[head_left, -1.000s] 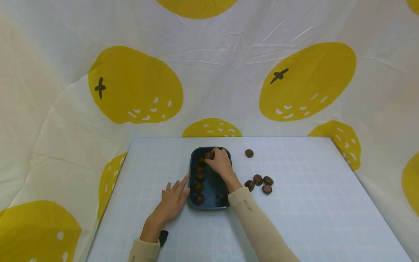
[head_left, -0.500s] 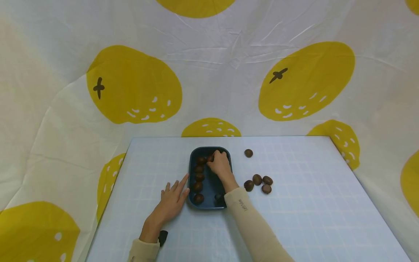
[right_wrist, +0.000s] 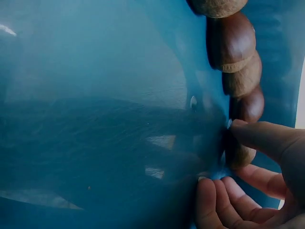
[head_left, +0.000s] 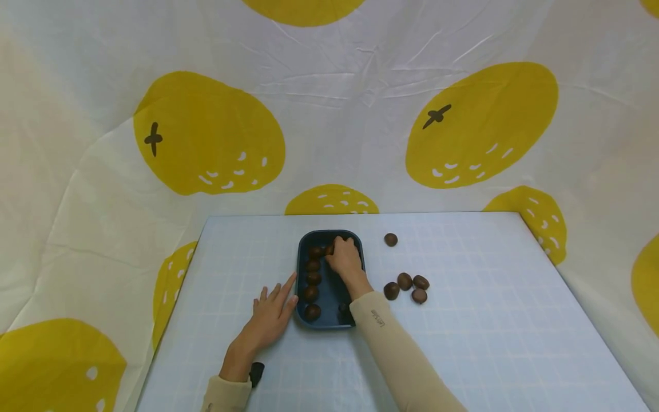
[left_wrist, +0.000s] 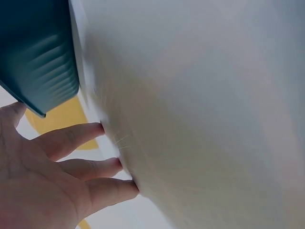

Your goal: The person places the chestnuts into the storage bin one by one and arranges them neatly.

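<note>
A dark blue tray (head_left: pixel 329 327) holds brown chestnuts (head_left: pixel 312 278), lined up along its left side and turning along the far end. Inside the far part of the tray is my right hand (head_left: pixel 346 258). In the right wrist view, its thumb (right_wrist: pixel 267 136) and index finger pinch the last chestnut (right_wrist: pixel 241 156) of the row, which lies against its neighbour; the other fingers curl close to the tray floor. My left hand (head_left: pixel 270 317) rests with spread fingers on the table by the tray's left side. One finger of that hand touches the tray's rim (left_wrist: pixel 44 114) in the left wrist view.
Several loose chestnuts (head_left: pixel 405 281) lie in a cluster on the table right of the tray. A single chestnut (head_left: pixel 390 240) sits farther back. The pale checked table (head_left: pixel 489 343) ends at a hanging cloth (head_left: pixel 340 131) with yellow fruit prints.
My right hand has shifted slightly toward me inside the tray, and the chestnut under its fingers has moved slightly nearer and right. The left hand has stayed in place.
</note>
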Demonstrator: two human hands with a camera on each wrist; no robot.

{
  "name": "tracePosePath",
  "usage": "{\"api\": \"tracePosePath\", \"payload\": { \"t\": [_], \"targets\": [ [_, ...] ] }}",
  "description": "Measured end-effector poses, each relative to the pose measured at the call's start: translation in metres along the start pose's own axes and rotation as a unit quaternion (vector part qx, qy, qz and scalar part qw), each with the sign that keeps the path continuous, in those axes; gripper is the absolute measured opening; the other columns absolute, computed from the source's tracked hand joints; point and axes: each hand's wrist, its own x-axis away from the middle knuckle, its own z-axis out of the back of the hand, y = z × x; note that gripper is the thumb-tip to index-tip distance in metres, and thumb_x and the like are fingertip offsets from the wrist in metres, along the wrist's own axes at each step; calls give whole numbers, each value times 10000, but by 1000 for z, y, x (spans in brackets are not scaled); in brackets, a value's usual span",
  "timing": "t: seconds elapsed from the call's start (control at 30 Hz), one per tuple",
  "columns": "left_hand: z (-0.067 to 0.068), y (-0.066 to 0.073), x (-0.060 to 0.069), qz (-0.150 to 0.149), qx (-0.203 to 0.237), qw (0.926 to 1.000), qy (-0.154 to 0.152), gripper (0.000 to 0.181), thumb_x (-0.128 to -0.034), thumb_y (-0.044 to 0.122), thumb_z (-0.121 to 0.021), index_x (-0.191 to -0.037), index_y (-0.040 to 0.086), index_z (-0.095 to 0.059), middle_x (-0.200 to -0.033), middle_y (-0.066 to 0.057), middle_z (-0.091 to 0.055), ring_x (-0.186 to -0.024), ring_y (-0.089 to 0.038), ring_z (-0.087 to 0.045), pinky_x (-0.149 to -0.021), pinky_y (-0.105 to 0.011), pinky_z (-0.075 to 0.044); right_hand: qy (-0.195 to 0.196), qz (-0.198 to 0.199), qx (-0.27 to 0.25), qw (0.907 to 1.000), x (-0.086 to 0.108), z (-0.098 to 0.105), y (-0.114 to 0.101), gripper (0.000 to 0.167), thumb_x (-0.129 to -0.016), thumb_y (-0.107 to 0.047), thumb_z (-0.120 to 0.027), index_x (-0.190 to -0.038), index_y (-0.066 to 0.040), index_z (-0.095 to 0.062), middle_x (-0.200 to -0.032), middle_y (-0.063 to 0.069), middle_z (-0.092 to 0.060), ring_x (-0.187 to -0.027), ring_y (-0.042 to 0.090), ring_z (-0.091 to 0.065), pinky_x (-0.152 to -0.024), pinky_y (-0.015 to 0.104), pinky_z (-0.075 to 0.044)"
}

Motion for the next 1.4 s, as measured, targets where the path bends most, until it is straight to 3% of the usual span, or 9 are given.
{"api": "tracePosePath", "payload": {
  "t": [0.17,0.37,0.57,0.83,1.1,1.4],
  "targets": [
    [-1,-1,-1,33,-21,10000,-10,584,-1065,568,-284,-1607,387,-166,-1548,-272,-333,-1406,-607,-108,-1044,-785,-52,-24,25,-48,10000,1,1,-1,289,-901,-183,-750,-1091,-24,-601,-1146,244,-534,-987,389,-598,-816,480,-511],
    [-1,-2,1,25,-36,10000,2,581,-1069,553,-295,-1609,373,-177,-1544,-277,-337,-1402,-615,-117,-1042,-787,-50,53,281,-180,9994,4,10,-5,245,-913,-159,-716,-1083,-29,-598,-1062,189,-554,-908,335,-585,-772,453,-507],
    [-1,-2,2,-1,-34,10000,30,581,-1070,549,-299,-1609,364,-187,-1541,-282,-339,-1401,-615,-121,-1043,-786,-52,191,615,-481,9968,9,35,-22,359,-938,-184,-708,-1228,4,-612,-1132,197,-587,-1001,325,-586,-856,451,-505],
    [0,-1,1,-38,-39,10000,57,582,-1072,543,-303,-1610,357,-186,-1541,-282,-338,-1402,-614,-120,-1044,-785,-49,367,986,-1181,9874,15,72,-33,376,-929,-217,-737,-1231,-16,-637,-1017,136,-611,-888,281,-591,-766,428,-519],
    [0,-1,0,-67,12,9999,95,582,-1071,543,-306,-1610,351,-197,-1538,-280,-346,-1402,-613,-119,-1043,-786,-54,507,1149,-1601,9791,26,94,-19,354,-929,-229,-741,-1223,-52,-658,-1104,171,-646,-901,295,-638,-783,446,-533],
    [-1,0,1,-121,24,9998,153,576,-1071,541,-310,-1607,354,-212,-1529,-284,-357,-1395,-620,-132,-1038,-791,-63,881,1157,-1452,9787,42,115,16,363,-927,-224,-740,-1224,-35,-648,-1058,173,-627,-860,292,-630,-721,443,-544]
  ]
}}
